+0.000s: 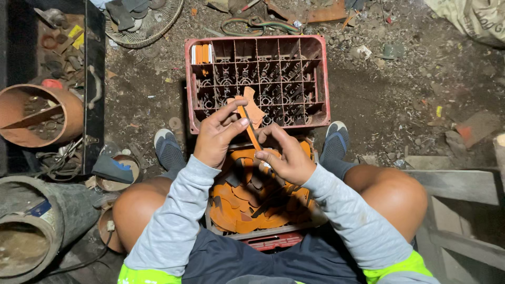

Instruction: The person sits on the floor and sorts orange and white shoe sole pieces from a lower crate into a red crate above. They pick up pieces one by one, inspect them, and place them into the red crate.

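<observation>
— What is the left hand (215, 138) doing?
— Its fingers are curled, pinching the upper end of a thin orange strip (251, 131), just in front of the red crate (258, 41).
— And the right hand (286, 156)?
— Closed on the strip's lower end; it may also hold a small blade, though that is hard to see.
— What is below?
— A tray of orange cut pieces (247, 202) between the knees.
</observation>
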